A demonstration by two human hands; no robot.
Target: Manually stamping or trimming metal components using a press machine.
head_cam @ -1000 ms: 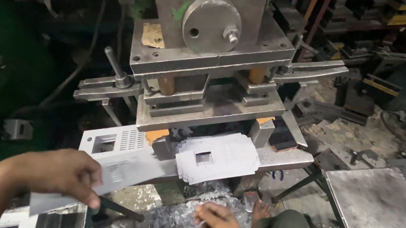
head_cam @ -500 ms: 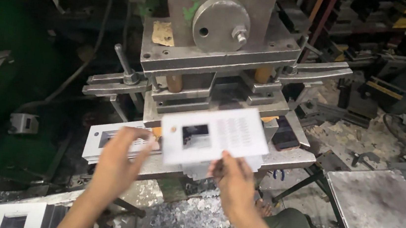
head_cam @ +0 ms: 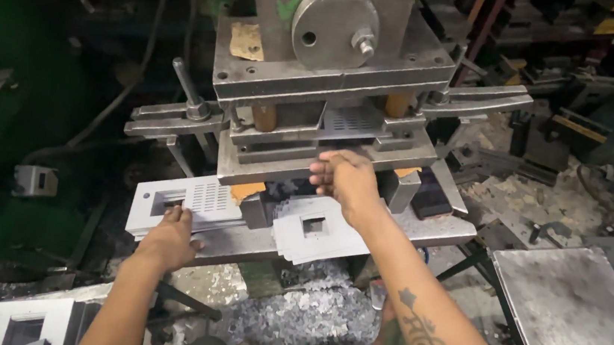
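A grey punch press stands in front of me. A white perforated sheet-metal plate lies inside its die gap. My right hand hovers just in front of the lower die block, fingers loosely curled and holding nothing. Below it a stack of white plates with a square cut-out rests on the press bed. My left hand lies flat on the near edge of a second stack of white perforated plates at the bed's left.
A pile of small metal offcuts lies below the bed. A bare grey metal table stands at the right. More white plates sit at the bottom left. A lever handle sticks up at the press's left.
Both hands lifted a white plate up in front of the press. Now that plate sits in the die gap, my right hand has let go, and my left hand is back on the left stack.
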